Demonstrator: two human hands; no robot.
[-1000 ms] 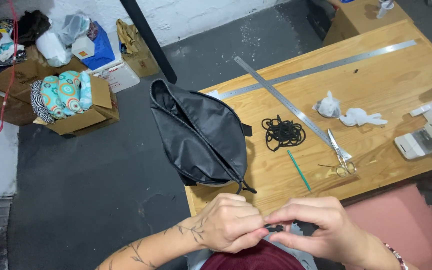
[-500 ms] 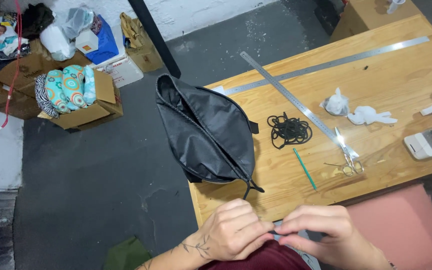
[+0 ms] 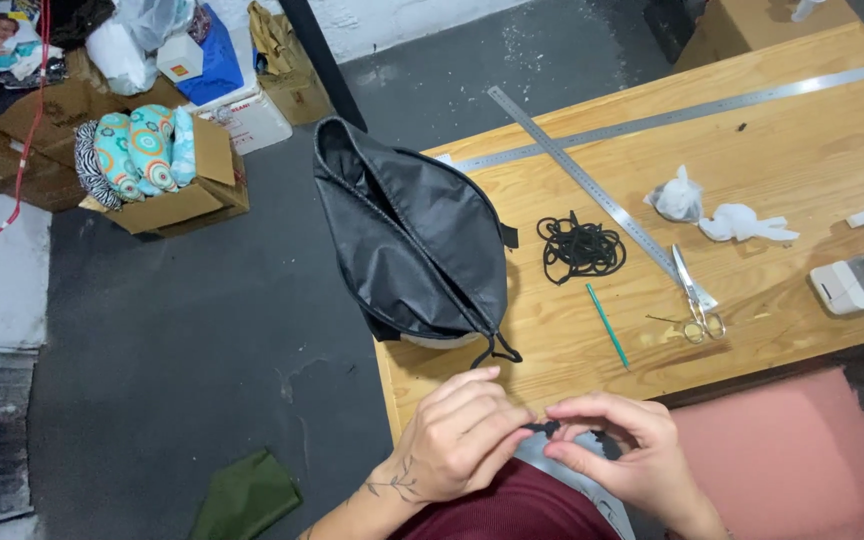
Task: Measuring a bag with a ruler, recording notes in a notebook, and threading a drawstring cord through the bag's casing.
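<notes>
Black cord piece (image 3: 542, 428): one, being pinched between both hands, left (image 3: 462, 435) and right (image 3: 617, 450).
Rulers (image 3: 592, 185): two, lying on the wooden surface (image 3: 802, 150).
Scissors (image 3: 694, 296): one pair.
Bag (image 3: 412, 240): one.

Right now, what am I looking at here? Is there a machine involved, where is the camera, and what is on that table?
No machine: these are a person's two bare hands, filmed by a camera worn on the head and looking down. The left hand and right hand meet just below the near edge of the wooden table, pinching a short piece of black cord between their fingertips. On the table lie a black fabric bag, a tangle of black cord, two long metal rulers, scissors, a thin green stick and some white scraps. On the floor to the left stand cardboard boxes filled with patterned cloth.
</notes>
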